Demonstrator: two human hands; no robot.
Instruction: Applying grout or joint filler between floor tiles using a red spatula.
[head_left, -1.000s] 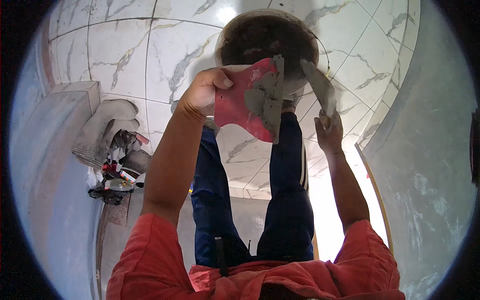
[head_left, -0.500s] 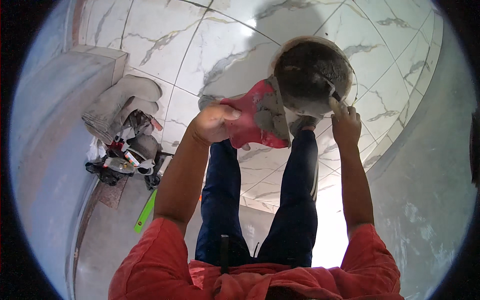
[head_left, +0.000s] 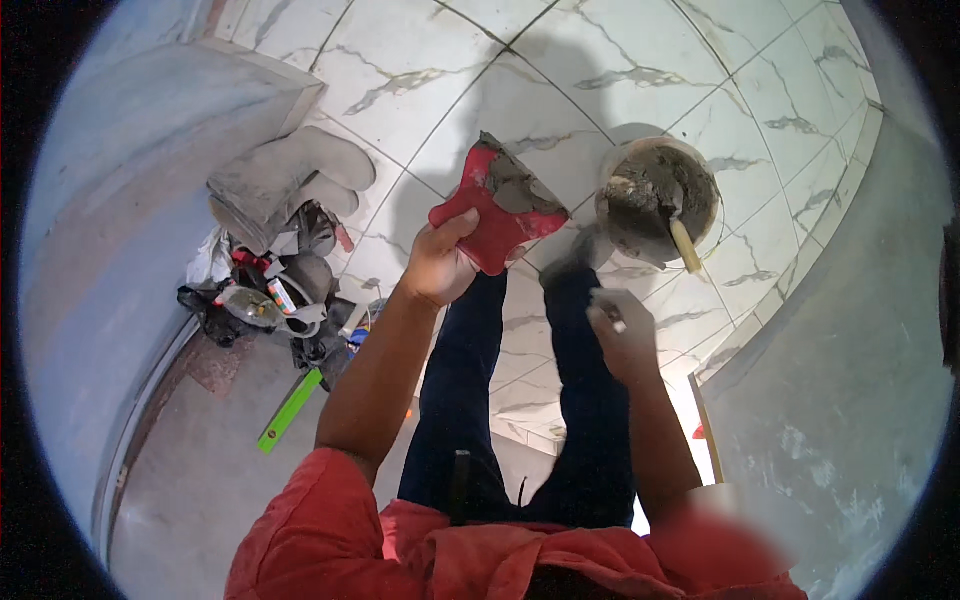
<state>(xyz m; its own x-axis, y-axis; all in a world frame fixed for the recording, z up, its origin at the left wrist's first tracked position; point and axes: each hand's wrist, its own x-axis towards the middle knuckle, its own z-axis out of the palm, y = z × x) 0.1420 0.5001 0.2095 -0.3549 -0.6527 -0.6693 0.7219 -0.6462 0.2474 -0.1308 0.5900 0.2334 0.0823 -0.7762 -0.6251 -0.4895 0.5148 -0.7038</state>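
Right fingers (head_left: 602,320), curled, grip unclear, have left the pale-handled trowel (head_left: 685,247) idle inside round grey bucket (head_left: 625,160); left fingers (head_left: 458,228) pinch red curved board (head_left: 490,234).

You're wearing a creased red top (head_left: 480,550) with short sleeves (head_left: 305,515), the right one blurred, leaving your forearms (head_left: 372,385) bare; your trousers (head_left: 458,400) are dark navy, a thin dark cord (head_left: 522,490) at the waist.

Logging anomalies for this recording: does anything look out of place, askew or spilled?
Dusty grey boots lie toppled by a jumbled, multicoloured heap on the left, looking dumped rather than stowed. No obvious spill shows.
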